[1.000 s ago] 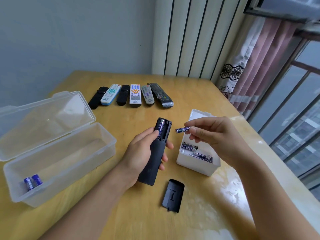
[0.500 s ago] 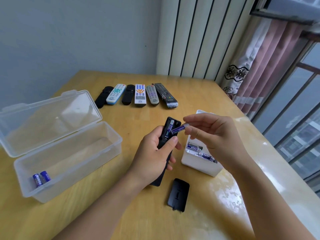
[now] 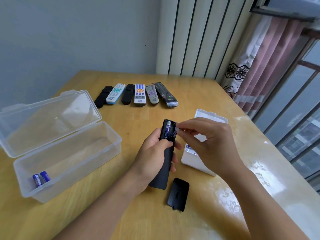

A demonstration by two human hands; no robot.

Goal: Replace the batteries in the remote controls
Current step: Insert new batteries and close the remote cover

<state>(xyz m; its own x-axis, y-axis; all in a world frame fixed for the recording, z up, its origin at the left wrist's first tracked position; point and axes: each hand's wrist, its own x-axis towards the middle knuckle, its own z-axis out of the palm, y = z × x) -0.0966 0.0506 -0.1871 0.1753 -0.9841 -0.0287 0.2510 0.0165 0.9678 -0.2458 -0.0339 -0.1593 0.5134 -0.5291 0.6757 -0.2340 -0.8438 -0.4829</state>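
We note the left hand (image 3: 154, 153) wrapped around the middle of a black remote (image 3: 165, 158), thumb laid along its near side just below the open battery bay, fingers curled round the far edge; the remote is held back-side up, tilted with its top end away from us and its lower end low over the wooden table (image 3: 121, 213). One battery (image 3: 167, 129) already sits in the left slot of the bay, green-and-dark label facing up. The right hand (image 3: 207, 141) reaches in from the right, wrist raised, thumb and forefinger pinching a second battery (image 3: 174, 132) whose end is angled into the empty right slot (it is motion-blurred, so we cannot tell how far it is seated); the remaining fingers are loosely curled underneath. The forearms converge from the lower edge of the view. The detached battery cover (image 3: 178, 194) lies flat on the table just right of the remote's lower end. Behind the right hand stands a small white box (image 3: 210, 116), lid open, largely hidden by the hand. At left, a clear plastic bin (image 3: 69, 163) with its lid hinged back holds two blue batteries (image 3: 41, 178) in its near corner. Six more remotes (image 3: 136, 95) lie in a row at the far side, well apart from the hands.
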